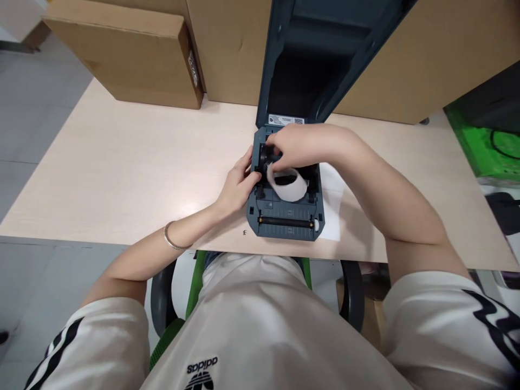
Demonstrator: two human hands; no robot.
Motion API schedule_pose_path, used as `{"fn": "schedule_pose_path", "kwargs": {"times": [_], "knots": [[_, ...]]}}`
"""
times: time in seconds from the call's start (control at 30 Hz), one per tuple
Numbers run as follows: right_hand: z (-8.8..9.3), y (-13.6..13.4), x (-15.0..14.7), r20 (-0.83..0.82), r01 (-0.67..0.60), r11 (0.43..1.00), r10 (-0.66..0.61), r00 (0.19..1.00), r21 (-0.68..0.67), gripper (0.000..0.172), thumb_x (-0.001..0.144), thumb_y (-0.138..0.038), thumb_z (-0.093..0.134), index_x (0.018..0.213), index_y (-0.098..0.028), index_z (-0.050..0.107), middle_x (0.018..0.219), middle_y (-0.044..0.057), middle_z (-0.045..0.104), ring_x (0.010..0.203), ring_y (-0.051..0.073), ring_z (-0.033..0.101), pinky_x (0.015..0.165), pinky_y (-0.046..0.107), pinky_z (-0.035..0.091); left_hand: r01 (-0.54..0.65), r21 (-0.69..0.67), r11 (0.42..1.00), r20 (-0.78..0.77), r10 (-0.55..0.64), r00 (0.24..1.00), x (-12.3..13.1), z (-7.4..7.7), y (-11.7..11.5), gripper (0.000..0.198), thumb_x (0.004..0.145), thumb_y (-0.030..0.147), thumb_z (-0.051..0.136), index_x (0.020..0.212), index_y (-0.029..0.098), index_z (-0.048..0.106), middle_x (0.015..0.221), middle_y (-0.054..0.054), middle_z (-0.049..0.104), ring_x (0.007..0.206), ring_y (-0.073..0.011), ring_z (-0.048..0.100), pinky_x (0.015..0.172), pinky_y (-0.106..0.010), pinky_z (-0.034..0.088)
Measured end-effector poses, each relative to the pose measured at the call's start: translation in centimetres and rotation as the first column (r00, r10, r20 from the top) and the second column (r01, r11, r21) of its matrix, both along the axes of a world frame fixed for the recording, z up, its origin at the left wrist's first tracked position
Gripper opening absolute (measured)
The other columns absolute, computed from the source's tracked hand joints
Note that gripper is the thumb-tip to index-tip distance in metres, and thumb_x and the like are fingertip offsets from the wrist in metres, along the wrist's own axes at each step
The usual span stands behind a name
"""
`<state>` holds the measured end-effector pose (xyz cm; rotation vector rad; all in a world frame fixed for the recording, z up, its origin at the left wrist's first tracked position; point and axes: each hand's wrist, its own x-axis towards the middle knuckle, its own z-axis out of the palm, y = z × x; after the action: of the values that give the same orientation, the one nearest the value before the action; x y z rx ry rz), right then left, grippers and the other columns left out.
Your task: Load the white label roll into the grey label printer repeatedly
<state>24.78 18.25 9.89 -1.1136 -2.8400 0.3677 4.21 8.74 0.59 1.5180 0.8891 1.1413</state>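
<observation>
A dark blue-grey label printer (288, 230) sits on the table with its lid (333, 32) raised. My left hand (239, 183) grips the printer's left side, thumb over the rim and fingers along the outer wall. My right hand (294, 146) reaches into the roll compartment from the right. Its thumb and fingers curl round a dark part near the left wall; the fingertips are partly hidden. Just below the right thumb, a curved loop of white paper (290, 190) lies inside the printer. At the front edge runs a black roller (286, 222) with a white end gear.
A flat cardboard box (134, 59) stands at the back left, against larger cardboard (231, 54). A white sheet (331, 216) lies partly under the printer. Green and black items (491, 141) are at the far right. The table's front edge (227, 250) is near my body.
</observation>
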Motion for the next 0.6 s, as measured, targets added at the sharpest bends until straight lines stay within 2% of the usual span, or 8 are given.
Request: {"fn": "schedule_pose_path", "kwargs": {"times": [0.1, 0.17, 0.27, 0.33, 0.43, 0.6], "knots": [[3.7, -3.5, 1.3, -0.012, 0.101, 0.99, -0.103, 0.995, -0.098, 0.052, 0.1, -0.067, 0.059, 0.123, -0.025, 0.08, 0.104, 0.004, 0.081, 0.095, 0.025, 0.078, 0.089, 0.04, 0.064, -0.008, -0.031, 1.0, 0.021, 0.009, 1.0, -0.1, -0.4, 0.1, 0.069, 0.097, 0.036, 0.064, 0.164, 0.026, 0.051, 0.172, -0.007, 0.056, 0.158, -0.0364, 0.054, 0.133, -0.052, 0.046], [4.7, -6.5, 2.3, -0.083, 0.131, 0.99, -0.135, 0.987, -0.059, 0.051, 0.104, -0.054, 0.054, 0.142, -0.026, 0.073, 0.125, 0.006, 0.08, 0.11, 0.029, 0.078, 0.097, 0.044, 0.065, -0.007, -0.031, 1.0, 0.028, 0.008, 1.0, -0.2, -0.6, 0.1, 0.071, 0.097, 0.037, 0.065, 0.165, 0.027, 0.05, 0.173, -0.007, 0.054, 0.159, -0.0362, 0.054, 0.133, -0.052, 0.046], [3.7, -10.0, 4.1, -0.092, 0.053, 0.997, -0.049, 0.995, 0.047, 0.068, 0.095, -0.033, 0.062, 0.162, -0.025, 0.056, 0.155, 0.008, 0.067, 0.14, 0.036, 0.068, 0.119, 0.058, 0.058, -0.001, 0.001, 1.0, 0.015, 0.001, 1.0, -0.2, -0.6, 0.1, 0.071, 0.097, 0.037, 0.067, 0.165, 0.026, 0.05, 0.176, -0.005, 0.051, 0.16, -0.0355, 0.053, 0.134, -0.05, 0.045], [2.3, -11.0, 5.2, -0.095, -0.006, 0.995, 0.015, 0.995, 0.101, 0.079, 0.093, -0.02, 0.06, 0.17, -0.026, 0.045, 0.164, 0.007, 0.059, 0.152, 0.034, 0.059, 0.132, 0.061, 0.048, 0.001, 0.015, 1.0, -0.001, -0.001, 1.0, -0.1, -0.3, 0.1, 0.07, 0.097, 0.037, 0.067, 0.164, 0.026, 0.051, 0.177, -0.005, 0.05, 0.161, -0.035, 0.051, 0.135, -0.048, 0.043], [0.7, -10.6, 6.2, -0.143, -0.001, 0.98, 0.03, 0.989, 0.2, 0.077, 0.097, -0.011, 0.052, 0.171, -0.029, 0.041, 0.166, 0.004, 0.057, 0.159, 0.028, 0.053, 0.138, 0.062, 0.04, -0.019, 0.026, 0.999, -0.019, 0.02, 1.0, 0.0, 0.0, 0.1, 0.069, 0.098, 0.038, 0.066, 0.164, 0.024, 0.052, 0.175, -0.006, 0.051, 0.161, -0.0348, 0.05, 0.135, -0.046, 0.042], [-0.4, -8.1, 6.2, -0.135, -0.077, 0.965, 0.114, 0.984, 0.251, 0.067, 0.1, -0.012, 0.058, 0.163, -0.033, 0.054, 0.163, 0.0, 0.06, 0.161, 0.026, 0.051, 0.139, 0.063, 0.038, -0.016, 0.045, 0.999, -0.033, 0.018, 0.999, -0.1, 0.1, 0.2, 0.065, 0.098, 0.042, 0.064, 0.161, 0.025, 0.055, 0.171, -0.006, 0.057, 0.159, -0.0346, 0.053, 0.134, -0.047, 0.042]]}}
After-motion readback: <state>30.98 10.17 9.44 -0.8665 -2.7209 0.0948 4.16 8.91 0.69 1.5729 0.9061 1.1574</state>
